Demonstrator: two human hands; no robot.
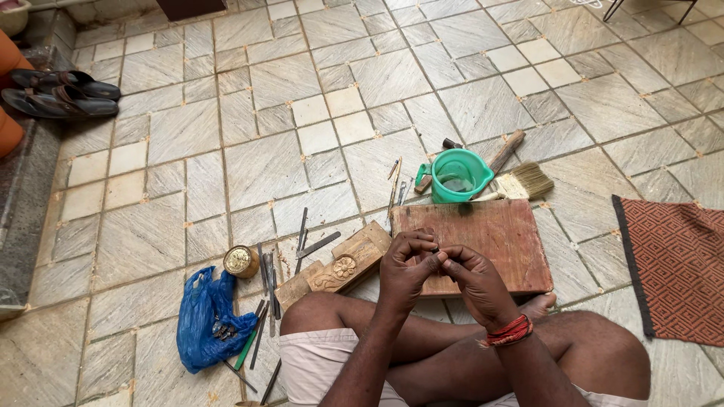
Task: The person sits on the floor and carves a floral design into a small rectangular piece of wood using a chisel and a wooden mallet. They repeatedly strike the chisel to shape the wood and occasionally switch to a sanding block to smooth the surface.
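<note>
small dark tool [435, 254] is pinched between both hands over the wooden board [498, 237], close to the eyes for fine handling. left hand [406, 265] and right hand [471, 277] curl narrow around it; carved wood block [343, 267] lies beside.

Whatever small dark thing is pinched between the fingers [424, 258] of both hands is too tiny and covered to identify, the contents of the crumpled blue plastic bag [202, 322] are indistinct, and the orange clay pot [9, 90] is cut off by the left edge.
</note>
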